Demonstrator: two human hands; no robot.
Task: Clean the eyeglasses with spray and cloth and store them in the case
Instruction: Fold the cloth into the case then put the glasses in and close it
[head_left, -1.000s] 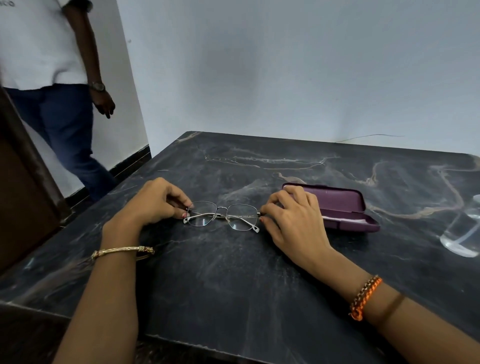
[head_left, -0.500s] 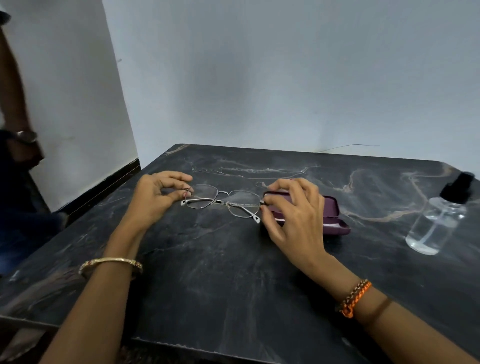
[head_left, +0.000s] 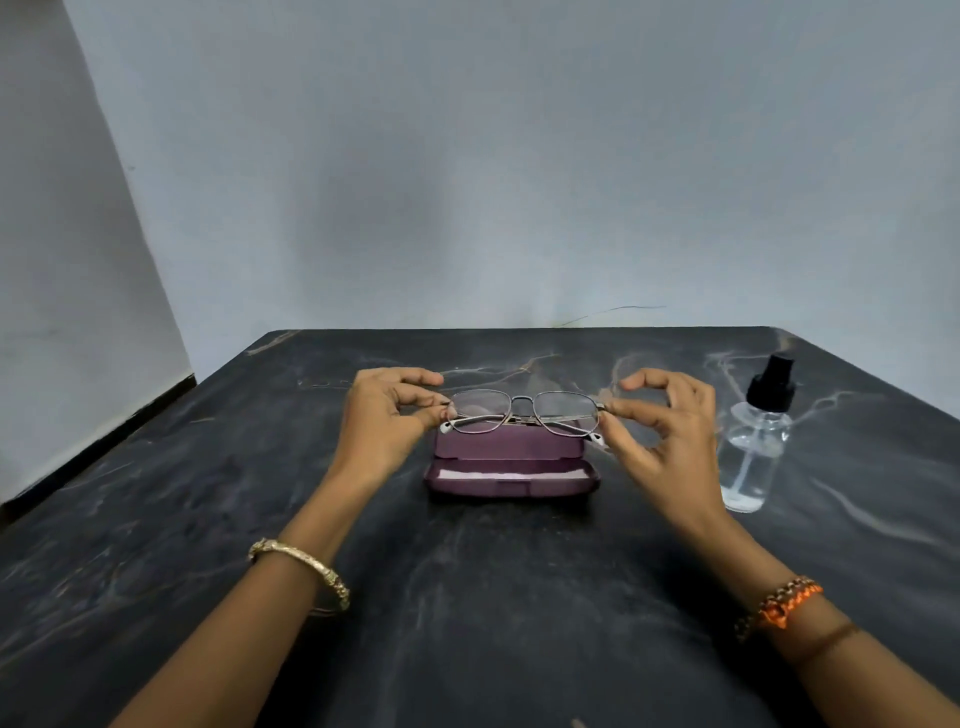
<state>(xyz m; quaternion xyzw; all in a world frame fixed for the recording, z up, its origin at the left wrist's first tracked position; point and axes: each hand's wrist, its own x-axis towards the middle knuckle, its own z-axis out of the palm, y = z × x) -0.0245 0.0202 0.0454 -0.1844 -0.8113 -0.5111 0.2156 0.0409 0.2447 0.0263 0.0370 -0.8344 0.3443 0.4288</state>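
Thin metal-framed eyeglasses (head_left: 524, 413) with folded temples hang level just above the open purple case (head_left: 511, 480). My left hand (head_left: 387, 418) pinches the frame's left end. My right hand (head_left: 662, 431) pinches the right end with thumb and forefinger, the other fingers spread. The case's lid stands up behind the glasses, and a pale cloth (head_left: 511, 475) lies flat inside the tray. A clear spray bottle (head_left: 756, 441) with a black nozzle stands upright just right of my right hand.
The dark marble table (head_left: 467, 597) runs up to a grey wall at the back. Its left edge drops to the floor beside a wall with a dark skirting.
The glasses have been lifted off the table and carried right, over the open case. The view has swung right, so the standing person at the left is out of sight.
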